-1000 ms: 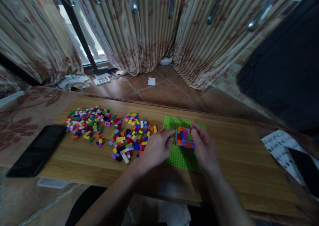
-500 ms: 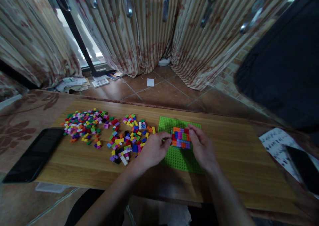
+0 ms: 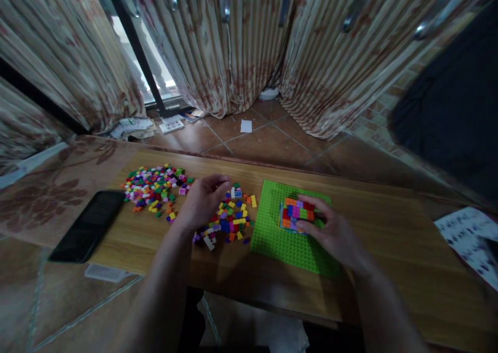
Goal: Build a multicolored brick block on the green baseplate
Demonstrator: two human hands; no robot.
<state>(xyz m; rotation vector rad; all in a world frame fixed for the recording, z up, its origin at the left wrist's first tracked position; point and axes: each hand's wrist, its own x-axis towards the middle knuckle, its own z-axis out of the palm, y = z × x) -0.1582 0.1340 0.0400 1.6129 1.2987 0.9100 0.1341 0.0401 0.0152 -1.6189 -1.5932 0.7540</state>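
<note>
A small multicoloured toy brick block (image 3: pixel 296 212) stands on a green studded baseplate (image 3: pixel 272 241). Its top shows orange, red, purple and green bricks, and light edges show at its left side. My right hand (image 3: pixel 336 234) grips the block from the right, fingers at the far edge and thumb at the near one. Over a spread of loose toy bricks (image 3: pixel 232 223) hovers my left hand (image 3: pixel 206 200), fingers curved, with a small gap between thumb and forefinger. Nothing is visible in it. The hand covers part of these bricks.
Farther left lies a denser pile of small bricks (image 3: pixel 150 184) on the wooden board (image 3: pixel 389 239). A black tablet (image 3: pixel 86 226) rests at the board's left end. A printed sheet (image 3: pixel 465 239) lies at the right, beside a dark object at the frame's edge.
My left hand has left the block and moved left over the loose bricks. My right hand stays at the block, its thumb now at the near edge. The view has shifted left.
</note>
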